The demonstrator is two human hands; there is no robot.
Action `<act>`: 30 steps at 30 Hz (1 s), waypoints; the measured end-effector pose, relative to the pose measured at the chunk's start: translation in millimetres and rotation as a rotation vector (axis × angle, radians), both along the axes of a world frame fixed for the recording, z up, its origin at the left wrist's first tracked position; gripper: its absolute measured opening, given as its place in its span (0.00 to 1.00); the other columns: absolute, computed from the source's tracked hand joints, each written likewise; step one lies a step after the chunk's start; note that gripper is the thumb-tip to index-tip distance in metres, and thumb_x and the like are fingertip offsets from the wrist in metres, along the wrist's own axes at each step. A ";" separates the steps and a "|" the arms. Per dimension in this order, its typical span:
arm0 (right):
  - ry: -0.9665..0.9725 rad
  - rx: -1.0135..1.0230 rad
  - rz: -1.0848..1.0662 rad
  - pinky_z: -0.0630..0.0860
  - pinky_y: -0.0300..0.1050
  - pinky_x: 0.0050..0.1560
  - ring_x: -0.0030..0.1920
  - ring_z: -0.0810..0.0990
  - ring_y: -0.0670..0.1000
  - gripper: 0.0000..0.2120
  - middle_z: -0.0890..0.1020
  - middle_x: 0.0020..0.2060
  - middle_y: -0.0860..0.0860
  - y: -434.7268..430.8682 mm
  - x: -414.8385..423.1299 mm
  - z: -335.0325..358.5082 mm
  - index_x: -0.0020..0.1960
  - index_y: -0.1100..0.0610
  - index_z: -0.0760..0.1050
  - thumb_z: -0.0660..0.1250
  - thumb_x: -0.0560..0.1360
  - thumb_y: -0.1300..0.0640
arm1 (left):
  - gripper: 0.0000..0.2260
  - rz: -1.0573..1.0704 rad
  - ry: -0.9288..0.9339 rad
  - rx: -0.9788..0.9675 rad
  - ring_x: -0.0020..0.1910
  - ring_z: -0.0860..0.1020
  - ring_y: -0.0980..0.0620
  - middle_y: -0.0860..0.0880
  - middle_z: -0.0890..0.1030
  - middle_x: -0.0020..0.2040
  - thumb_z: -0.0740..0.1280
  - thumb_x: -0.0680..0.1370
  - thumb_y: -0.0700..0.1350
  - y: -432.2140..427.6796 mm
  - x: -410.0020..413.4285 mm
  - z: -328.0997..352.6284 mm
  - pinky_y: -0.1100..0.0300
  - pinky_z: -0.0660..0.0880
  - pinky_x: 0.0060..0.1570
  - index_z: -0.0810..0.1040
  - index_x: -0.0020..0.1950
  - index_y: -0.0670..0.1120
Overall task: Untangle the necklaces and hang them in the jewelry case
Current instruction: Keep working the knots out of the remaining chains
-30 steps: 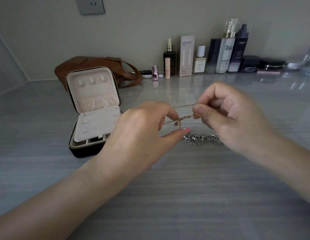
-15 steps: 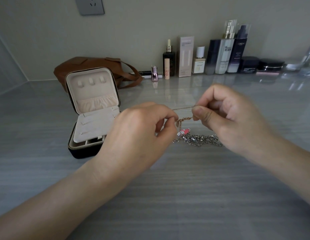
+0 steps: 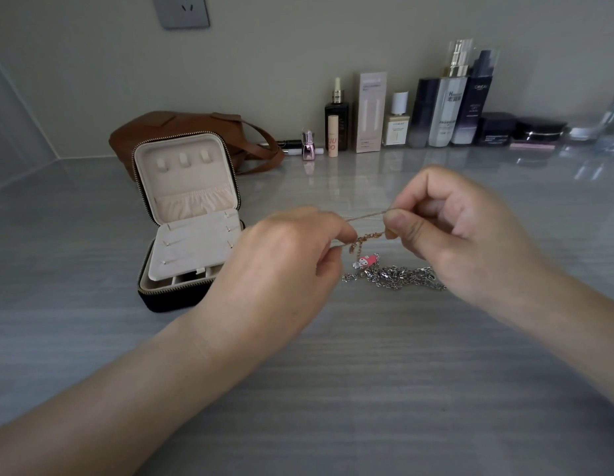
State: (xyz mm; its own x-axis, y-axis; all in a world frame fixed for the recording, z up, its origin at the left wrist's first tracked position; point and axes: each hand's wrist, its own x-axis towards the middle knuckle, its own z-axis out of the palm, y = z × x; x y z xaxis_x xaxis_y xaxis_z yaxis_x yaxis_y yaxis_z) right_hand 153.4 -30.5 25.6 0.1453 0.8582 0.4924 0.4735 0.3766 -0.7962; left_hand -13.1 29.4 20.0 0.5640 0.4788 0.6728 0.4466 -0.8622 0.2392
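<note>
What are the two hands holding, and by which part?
The thin gold necklace: left hand and right hand each pinch its chain, a short stretch between them, pink charm below. The silver chain lies unheld.

Grey streaked countertop point(image 3: 367, 407) — open jewelry case point(image 3: 168, 297), silver chain point(image 3: 401, 274), brown bag point(image 3: 168, 127), cosmetics row point(image 3: 446, 115)

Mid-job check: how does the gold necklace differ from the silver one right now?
The gold necklace is pinched by the left hand and right hand and held above the table; the silver necklace lies bunched on the table. The gold necklace's chain looks finer, the silver necklace's links heavier. The gold necklace is partly stretched taut; the silver necklace is slack. Neither hangs in the open jewelry case yet.
</note>
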 end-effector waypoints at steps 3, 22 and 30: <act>-0.010 -0.001 0.003 0.64 0.27 0.26 0.24 0.72 0.41 0.10 0.79 0.28 0.47 -0.5 -1.0 0.5 0.38 0.53 0.71 0.67 0.75 0.63 | 0.06 -0.006 -0.025 0.029 0.32 0.64 0.58 0.62 0.61 0.28 0.68 0.70 0.44 0.4 0.7 0.4 0.62 0.65 0.31 0.82 0.44 0.49; -0.029 -0.001 0.022 0.65 0.27 0.28 0.25 0.73 0.40 0.11 0.78 0.29 0.48 -0.6 -2.1 0.6 0.37 0.54 0.70 0.66 0.75 0.64 | 0.09 0.015 -0.051 0.020 0.27 0.68 0.57 0.56 0.67 0.26 0.65 0.74 0.47 -4.5 -1.2 2.2 0.60 0.72 0.30 0.85 0.44 0.48; -0.024 -0.002 0.036 0.65 0.27 0.28 0.26 0.74 0.40 0.11 0.79 0.28 0.45 -0.2 -1.1 -0.2 0.37 0.52 0.71 0.67 0.75 0.64 | 0.11 0.063 -0.041 -0.031 0.33 0.67 0.59 0.59 0.65 0.25 0.65 0.72 0.47 -6.2 -0.2 2.2 0.64 0.68 0.32 0.83 0.52 0.51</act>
